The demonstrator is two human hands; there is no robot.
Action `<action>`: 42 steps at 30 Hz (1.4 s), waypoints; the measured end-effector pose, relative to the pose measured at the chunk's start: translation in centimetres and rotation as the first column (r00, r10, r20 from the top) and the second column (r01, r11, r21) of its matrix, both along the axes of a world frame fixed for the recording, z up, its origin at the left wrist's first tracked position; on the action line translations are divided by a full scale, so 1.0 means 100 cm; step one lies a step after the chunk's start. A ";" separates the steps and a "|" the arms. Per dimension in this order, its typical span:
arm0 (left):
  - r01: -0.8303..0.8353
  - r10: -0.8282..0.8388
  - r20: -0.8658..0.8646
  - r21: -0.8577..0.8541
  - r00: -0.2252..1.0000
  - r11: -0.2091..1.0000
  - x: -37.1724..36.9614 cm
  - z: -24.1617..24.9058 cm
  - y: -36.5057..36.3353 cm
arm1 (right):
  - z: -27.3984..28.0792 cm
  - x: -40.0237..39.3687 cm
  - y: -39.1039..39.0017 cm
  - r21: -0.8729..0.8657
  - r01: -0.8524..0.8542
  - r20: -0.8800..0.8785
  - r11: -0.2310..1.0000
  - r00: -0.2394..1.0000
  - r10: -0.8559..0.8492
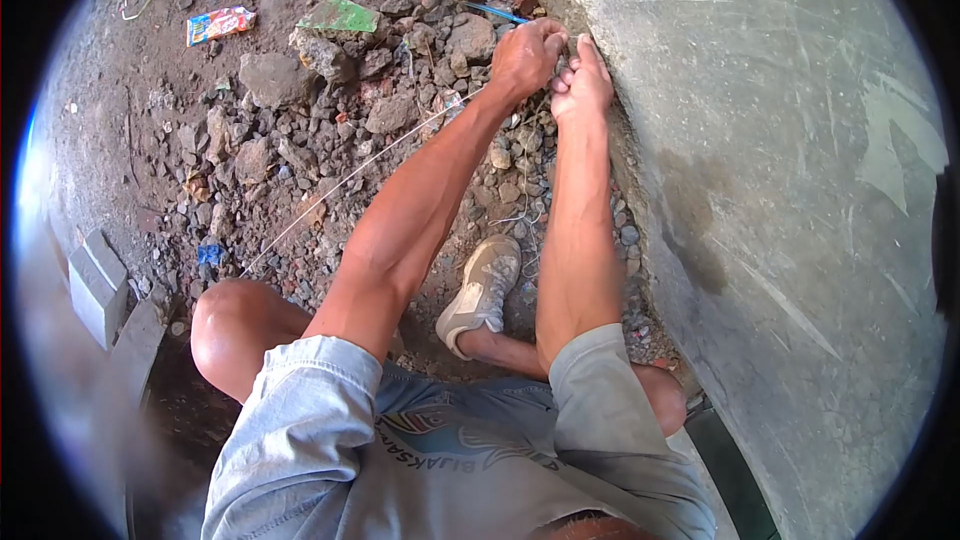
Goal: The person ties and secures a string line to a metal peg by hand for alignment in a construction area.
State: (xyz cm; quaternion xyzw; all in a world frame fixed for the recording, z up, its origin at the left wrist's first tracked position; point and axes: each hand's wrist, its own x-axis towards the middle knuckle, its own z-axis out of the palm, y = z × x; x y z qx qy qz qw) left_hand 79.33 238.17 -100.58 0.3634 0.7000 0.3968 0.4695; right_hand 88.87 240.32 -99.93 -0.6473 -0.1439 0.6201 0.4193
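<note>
Two bare hands, the left hand [527, 60] and the right hand [583, 83], meet close together at the edge where loose rubble [300, 160] borders a smooth concrete surface [770, 160]. Fingers of the left hand are bent, with the tips turned toward the right hand. On the right hand, one finger points forward and the others curl inward. Whether either grip is fully closed, and on what, cannot be told; the space between the fingertips is too small to read.

One thin pale string [352, 173] runs slantwise over the rubble, from beside the left knee [240, 330] up to the left forearm [420, 200] near the wrist. Its link to the fingers cannot be confirmed. A blue strip [460, 3] lies across the stones, one end just beside the left hand. Thin pale wire [530, 225] lies loosely tangled between the forearms.

Further out, a green piece [340, 15] lies on the stones ahead and to the left of the hands, and a red and blue wrapper [220, 26] lies on the soil beyond it. One blue scrap [210, 254] sits near the left knee. A pale block [98, 288] stands at the far left. One light brown shoe [482, 290] rests on the rubble between the forearms, below the wire.
</note>
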 end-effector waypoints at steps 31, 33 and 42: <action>-0.033 0.047 0.151 -0.089 0.988 0.995 0.012 0.015 0.005 | -0.025 -0.009 -0.001 -0.068 0.297 -0.150 0.953 0.941 -0.304; -0.063 0.071 0.154 -0.059 0.985 0.996 0.014 0.011 0.005 | -0.022 -0.011 -0.002 -0.063 0.272 -0.226 0.960 0.933 -0.279; -0.035 0.036 0.042 -0.027 0.998 0.999 0.020 -0.001 0.011 | -0.046 -0.005 -0.003 0.002 0.105 -0.396 0.994 0.913 -0.096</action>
